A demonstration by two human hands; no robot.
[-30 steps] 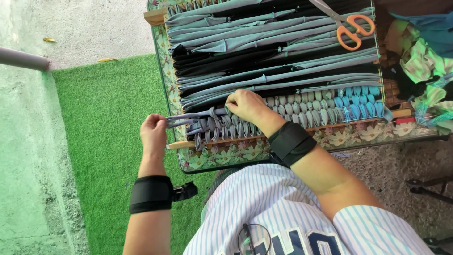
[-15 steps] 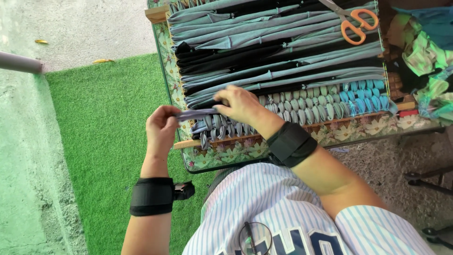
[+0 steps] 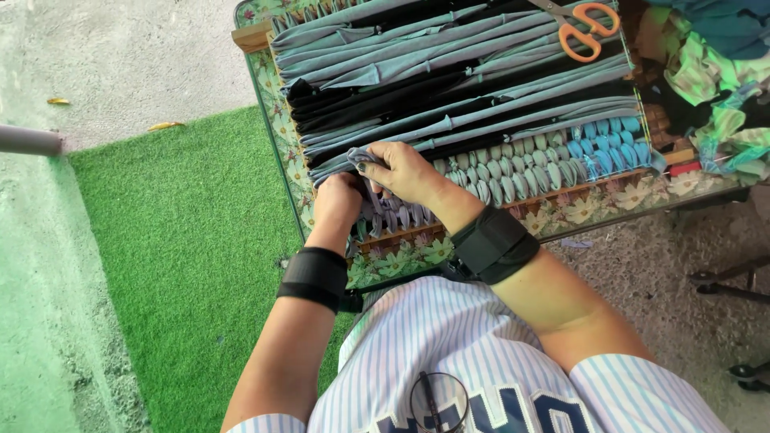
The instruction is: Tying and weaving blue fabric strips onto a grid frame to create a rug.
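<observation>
A wooden weaving frame (image 3: 513, 210) lies on a floral-covered table (image 3: 642, 195), strung with long grey, black and teal cloth strips (image 3: 449, 72). A woven band of grey and blue loops (image 3: 553, 156) runs along its near edge. My right hand (image 3: 401, 170) pinches a grey-blue cloth strip (image 3: 361, 155) at the left end of the woven band. My left hand (image 3: 337, 202) is closed just below it at the frame's left end, fingers among the loops; what it grips is hidden. Both wrists wear black bands.
Orange-handled scissors (image 3: 584, 28) rest on the strips at the far right. A heap of green and teal cloth scraps (image 3: 714, 72) lies right of the frame. Green artificial turf (image 3: 184, 240) covers the ground to the left, concrete beyond it. A grey pipe (image 3: 28, 140) juts in at left.
Both hands moved right and together over the frame's left end. The strip held stretched between them a second ago is now bunched under the right hand's fingers.
</observation>
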